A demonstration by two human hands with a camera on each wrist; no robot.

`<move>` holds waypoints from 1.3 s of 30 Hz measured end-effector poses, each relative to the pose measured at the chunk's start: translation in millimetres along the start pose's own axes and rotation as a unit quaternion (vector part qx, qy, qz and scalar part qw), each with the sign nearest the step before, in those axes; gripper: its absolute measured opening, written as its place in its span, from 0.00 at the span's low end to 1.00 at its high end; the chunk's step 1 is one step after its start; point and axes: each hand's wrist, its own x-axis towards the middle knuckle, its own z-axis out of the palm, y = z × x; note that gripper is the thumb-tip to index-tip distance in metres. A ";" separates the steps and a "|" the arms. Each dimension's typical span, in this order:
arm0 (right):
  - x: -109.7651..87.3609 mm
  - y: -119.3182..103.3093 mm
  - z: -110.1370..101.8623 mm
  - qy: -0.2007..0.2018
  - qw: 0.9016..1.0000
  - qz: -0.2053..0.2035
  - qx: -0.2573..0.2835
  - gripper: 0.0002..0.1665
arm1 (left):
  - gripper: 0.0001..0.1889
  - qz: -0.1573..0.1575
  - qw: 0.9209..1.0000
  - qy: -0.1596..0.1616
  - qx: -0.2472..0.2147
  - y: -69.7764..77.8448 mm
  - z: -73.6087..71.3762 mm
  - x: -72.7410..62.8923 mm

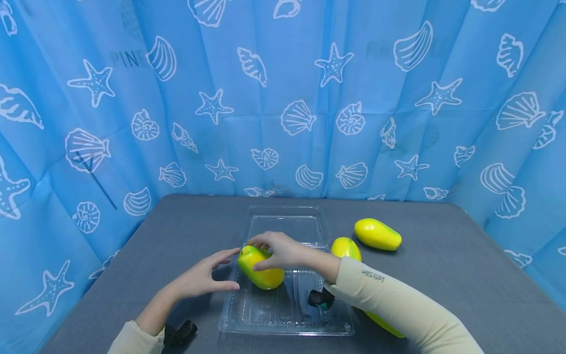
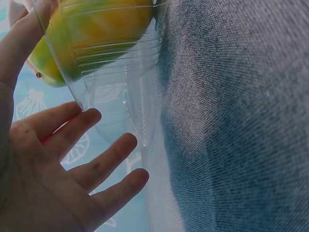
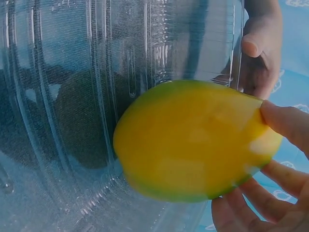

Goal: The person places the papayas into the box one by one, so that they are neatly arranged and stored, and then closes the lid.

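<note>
My right hand point(image 1: 283, 250) grips a yellow-green papaya point(image 1: 264, 273) from above, thumb on one side and fingers on the other. The fruit is over the left part of a clear plastic clamshell container point(image 1: 300, 314), inside its wall. In the right wrist view, the papaya point(image 3: 193, 140) tapers toward the fingertips. Beside the container's left edge is my left hand point(image 1: 201, 278), fingers spread and holding nothing. The left wrist view shows the left hand point(image 2: 63, 164) with fingertips at the container's rim, and the papaya point(image 2: 101, 34) visible through the clear wall.
Right of the container lie a papaya point(image 1: 378, 234) toward the back, another papaya point(image 1: 346, 248) by the right forearm, and a third papaya point(image 1: 383, 324) partly hidden under the sleeve. The container's lid point(image 1: 285, 223) lies open toward the back. A blue shell-print curtain point(image 1: 274, 128) hangs behind the grey table point(image 1: 190, 221).
</note>
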 end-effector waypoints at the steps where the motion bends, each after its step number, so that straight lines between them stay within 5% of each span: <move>1: 0.2 -0.2 0.3 0.000 1.000 0.002 0.001 0.30 | 0.40 0.001 1.000 0.000 0.001 -0.1 0.0 0.0; 39: -0.5 0.9 2.8 -0.010 1.000 0.027 -0.004 0.31 | 0.39 0.015 1.000 -0.002 0.001 -0.2 -0.1 -1.4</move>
